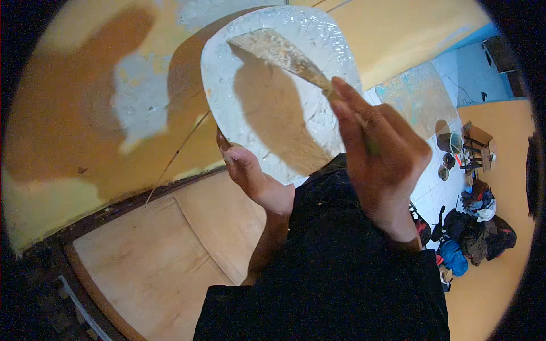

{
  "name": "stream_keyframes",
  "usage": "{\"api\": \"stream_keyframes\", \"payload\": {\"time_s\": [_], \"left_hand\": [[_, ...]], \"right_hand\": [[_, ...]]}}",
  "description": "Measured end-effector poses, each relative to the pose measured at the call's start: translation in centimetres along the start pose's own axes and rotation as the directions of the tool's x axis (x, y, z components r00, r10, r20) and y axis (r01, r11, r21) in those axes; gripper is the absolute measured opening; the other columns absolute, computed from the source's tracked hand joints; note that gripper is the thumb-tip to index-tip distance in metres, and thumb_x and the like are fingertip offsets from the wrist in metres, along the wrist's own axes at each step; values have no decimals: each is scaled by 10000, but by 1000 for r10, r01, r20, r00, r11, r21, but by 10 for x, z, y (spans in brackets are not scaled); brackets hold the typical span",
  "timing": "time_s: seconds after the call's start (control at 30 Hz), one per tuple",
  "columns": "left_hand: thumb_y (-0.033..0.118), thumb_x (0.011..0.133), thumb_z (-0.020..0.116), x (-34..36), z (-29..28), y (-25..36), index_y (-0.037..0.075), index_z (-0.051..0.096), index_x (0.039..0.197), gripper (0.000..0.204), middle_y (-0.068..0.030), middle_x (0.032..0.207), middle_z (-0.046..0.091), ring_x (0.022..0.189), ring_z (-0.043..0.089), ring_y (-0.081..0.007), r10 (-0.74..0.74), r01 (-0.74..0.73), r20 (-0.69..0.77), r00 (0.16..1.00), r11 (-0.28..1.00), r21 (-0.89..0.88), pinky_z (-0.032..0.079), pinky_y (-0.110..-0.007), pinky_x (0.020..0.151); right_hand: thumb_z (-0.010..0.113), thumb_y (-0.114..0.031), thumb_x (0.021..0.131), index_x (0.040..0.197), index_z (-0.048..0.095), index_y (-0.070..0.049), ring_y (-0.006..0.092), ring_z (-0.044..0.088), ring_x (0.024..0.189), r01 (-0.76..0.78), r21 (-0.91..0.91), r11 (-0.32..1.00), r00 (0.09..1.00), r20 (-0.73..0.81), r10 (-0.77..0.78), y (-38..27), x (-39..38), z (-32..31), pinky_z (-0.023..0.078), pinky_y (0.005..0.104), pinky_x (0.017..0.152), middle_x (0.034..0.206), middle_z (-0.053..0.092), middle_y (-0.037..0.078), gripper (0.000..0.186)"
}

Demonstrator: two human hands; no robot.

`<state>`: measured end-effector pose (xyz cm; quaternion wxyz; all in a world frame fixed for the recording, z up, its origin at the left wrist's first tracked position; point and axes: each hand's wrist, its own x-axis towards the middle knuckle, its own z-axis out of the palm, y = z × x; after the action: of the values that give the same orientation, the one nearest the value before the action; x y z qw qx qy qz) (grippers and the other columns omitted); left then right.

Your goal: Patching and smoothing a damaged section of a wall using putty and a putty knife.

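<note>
A white, rounded plate (220, 85) smeared with wet white paste fills the upper middle of the head view. My left hand (250, 176) grips its lower left edge, thumb on the near side and the other fingers mostly hidden behind. In my right hand (378, 145) is the handle of a putty knife (281, 55), held in closed fingers. The blade is wide and stained, tilted up to the left over the paste; whether it touches the plate I cannot tell. A hand-shaped shadow falls across the paste.
Behind the plate runs a yellow wall (187, 136) with pale patches (139, 96). A wooden panel (153, 256) lies lower left. On the tiled floor at right are a bucket (449, 142), a small wooden chair (476, 149) and heaped clothes and bags (478, 233).
</note>
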<state>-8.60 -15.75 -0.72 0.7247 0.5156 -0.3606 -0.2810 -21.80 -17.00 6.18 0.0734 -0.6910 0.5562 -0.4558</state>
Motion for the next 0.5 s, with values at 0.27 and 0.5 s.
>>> {"api": "stream_keyframes", "payload": {"time_s": [0.27,0.5], "left_hand": [[429,1045,362,1,16,2,-58,283,1449,638,-216,1457,352,1321,406,-310,-127,98,-108,986,964,-246,357,-445,1084],[419,1035,409,2,24,-5,-113,402,1350,618,-211,1442,404,1308,426,-315,50,-53,-123,991,998,-19,321,-461,1108]], "right_hand": [[731,-23,838,1097,725,-5,106,590,536,-48,68,997,982,183,35,-12,-12,-20,420,251,471,678,657,112,260],[695,-53,886,1045,724,46,91,648,694,-185,173,967,983,37,182,14,19,-22,476,234,567,936,743,129,189]]}}
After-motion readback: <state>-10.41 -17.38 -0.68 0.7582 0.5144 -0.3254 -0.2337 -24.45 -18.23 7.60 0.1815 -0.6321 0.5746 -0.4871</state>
